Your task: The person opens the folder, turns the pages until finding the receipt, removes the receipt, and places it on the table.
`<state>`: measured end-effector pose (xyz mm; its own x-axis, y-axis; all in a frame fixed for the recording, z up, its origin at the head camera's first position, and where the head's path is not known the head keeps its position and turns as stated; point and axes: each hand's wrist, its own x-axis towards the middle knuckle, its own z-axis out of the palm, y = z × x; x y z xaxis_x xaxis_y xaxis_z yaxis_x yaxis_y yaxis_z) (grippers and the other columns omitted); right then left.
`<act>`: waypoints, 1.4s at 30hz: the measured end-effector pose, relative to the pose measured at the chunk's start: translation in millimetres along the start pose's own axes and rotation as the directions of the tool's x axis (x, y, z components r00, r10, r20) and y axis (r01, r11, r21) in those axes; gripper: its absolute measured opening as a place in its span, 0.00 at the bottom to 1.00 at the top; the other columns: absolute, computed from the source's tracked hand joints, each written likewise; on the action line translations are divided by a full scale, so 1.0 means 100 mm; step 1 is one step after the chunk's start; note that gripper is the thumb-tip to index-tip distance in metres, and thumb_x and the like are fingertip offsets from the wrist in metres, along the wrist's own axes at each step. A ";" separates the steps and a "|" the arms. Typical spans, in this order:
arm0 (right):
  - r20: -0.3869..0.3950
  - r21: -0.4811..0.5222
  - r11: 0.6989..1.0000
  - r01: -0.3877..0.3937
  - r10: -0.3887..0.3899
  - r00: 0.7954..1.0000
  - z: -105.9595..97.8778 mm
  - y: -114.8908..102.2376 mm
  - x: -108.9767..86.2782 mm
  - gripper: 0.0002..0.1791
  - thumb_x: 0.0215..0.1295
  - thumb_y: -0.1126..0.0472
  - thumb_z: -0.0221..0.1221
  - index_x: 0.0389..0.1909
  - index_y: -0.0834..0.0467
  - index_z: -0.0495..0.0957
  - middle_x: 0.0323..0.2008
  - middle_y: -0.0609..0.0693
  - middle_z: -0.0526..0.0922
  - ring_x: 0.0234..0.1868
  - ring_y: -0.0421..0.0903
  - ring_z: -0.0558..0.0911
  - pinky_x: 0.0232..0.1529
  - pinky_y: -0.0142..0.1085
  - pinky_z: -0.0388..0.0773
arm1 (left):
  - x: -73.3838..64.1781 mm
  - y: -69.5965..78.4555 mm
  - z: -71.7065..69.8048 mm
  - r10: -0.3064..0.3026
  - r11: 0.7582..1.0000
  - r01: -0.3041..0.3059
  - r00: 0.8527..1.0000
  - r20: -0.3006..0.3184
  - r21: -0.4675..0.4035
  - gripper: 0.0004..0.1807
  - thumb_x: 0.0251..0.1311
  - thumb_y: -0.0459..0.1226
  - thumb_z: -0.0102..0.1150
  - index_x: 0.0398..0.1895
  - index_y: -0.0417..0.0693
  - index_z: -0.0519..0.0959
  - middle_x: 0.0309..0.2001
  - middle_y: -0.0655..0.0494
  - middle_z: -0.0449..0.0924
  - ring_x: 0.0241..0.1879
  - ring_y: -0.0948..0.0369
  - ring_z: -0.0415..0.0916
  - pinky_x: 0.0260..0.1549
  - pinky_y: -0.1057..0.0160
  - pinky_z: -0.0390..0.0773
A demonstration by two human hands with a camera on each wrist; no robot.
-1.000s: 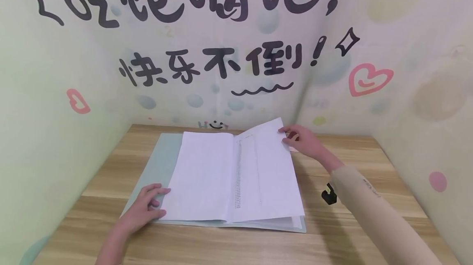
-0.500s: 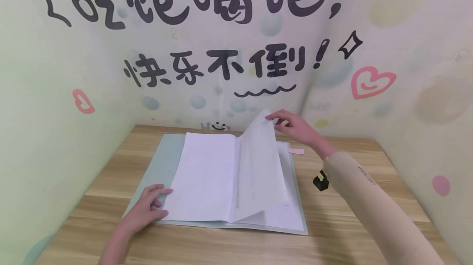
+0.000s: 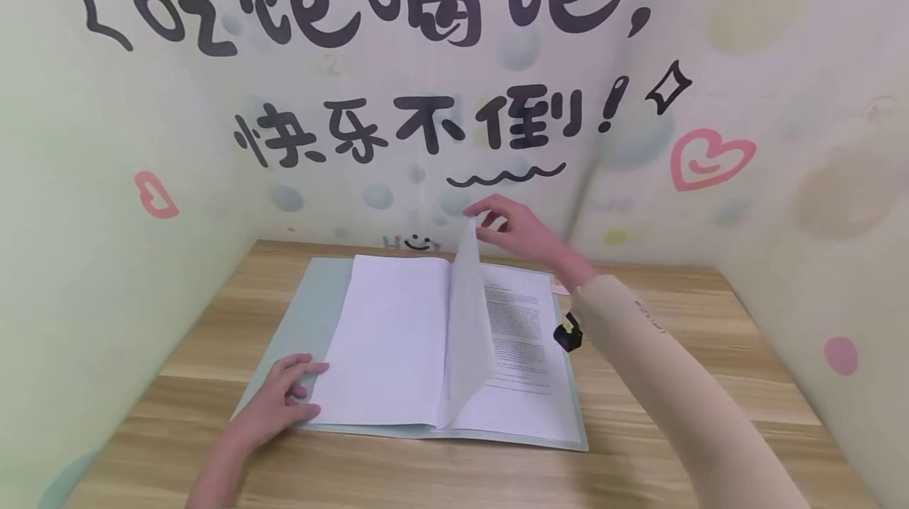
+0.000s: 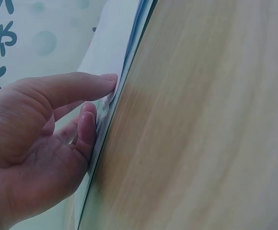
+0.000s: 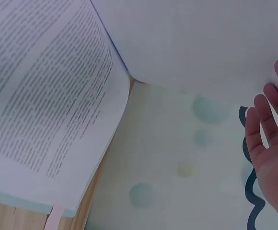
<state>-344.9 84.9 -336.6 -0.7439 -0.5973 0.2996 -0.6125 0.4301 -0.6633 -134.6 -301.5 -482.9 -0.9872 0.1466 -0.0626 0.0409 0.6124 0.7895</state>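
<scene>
An open booklet with a pale blue cover (image 3: 304,335) lies on the wooden table. My right hand (image 3: 517,233) pinches a white page (image 3: 469,327) by its top outer corner, and the page stands nearly upright at the fold. Beneath it shows a printed page (image 3: 521,351), its dense text clear in the right wrist view. My left hand (image 3: 277,398) rests at the lower left of the booklet. Its thumb and fingers touch the blank left page (image 3: 398,335) and the cover; the left wrist view shows the thumb (image 4: 93,89) on the page edge.
A pink tab (image 3: 559,289) sticks out from the booklet's right side. Under the right sleeve hangs a small black device (image 3: 568,333). The wooden tabletop (image 3: 682,335) reaches back to a decorated wall (image 3: 398,193) with large dark characters, and pale walls flank it.
My right hand has moved left and up, lifting the page from the right side to nearly upright. The printed page beneath has come into view. My left hand stays in place.
</scene>
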 end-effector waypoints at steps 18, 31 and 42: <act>0.008 0.152 0.988 -0.040 0.040 0.999 0.57 -0.28 0.38 0.23 0.64 0.60 0.64 0.61 0.54 0.77 0.60 0.53 0.77 0.55 0.50 0.78 0.57 0.41 0.78 | -0.01 -0.01 0.02 -0.013 1.000 0.013 1.000 -0.023 -0.002 0.26 0.50 0.33 0.71 0.55 0.42 0.76 0.68 0.35 0.57 0.43 0.60 0.69 0.38 0.70 0.75; -0.008 0.224 0.970 -0.090 0.094 0.996 0.98 -0.38 0.52 0.28 0.63 0.59 0.66 0.65 0.52 0.73 0.63 0.50 0.75 0.61 0.47 0.74 0.62 0.43 0.76 | 0.00 0.00 -0.01 0.015 1.000 -0.015 0.999 -0.038 -0.011 0.27 0.49 0.32 0.71 0.56 0.41 0.77 0.68 0.35 0.58 0.42 0.62 0.69 0.38 0.70 0.76; 0.084 0.154 0.980 -0.129 0.117 0.990 1.21 -0.44 0.58 0.37 0.60 0.57 0.68 0.70 0.50 0.67 0.67 0.49 0.68 0.64 0.47 0.73 0.61 0.41 0.77 | -0.02 -0.03 -0.02 0.040 0.999 -0.042 0.999 -0.036 -0.030 0.27 0.49 0.32 0.70 0.56 0.40 0.76 0.67 0.35 0.59 0.42 0.64 0.69 0.38 0.70 0.75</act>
<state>-328.9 -50.4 -372.6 -0.7855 -0.5976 0.1609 -0.4625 0.3940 -0.7943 -133.5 -305.2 -484.0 -0.9896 0.1434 -0.0087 0.0772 0.5822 0.8094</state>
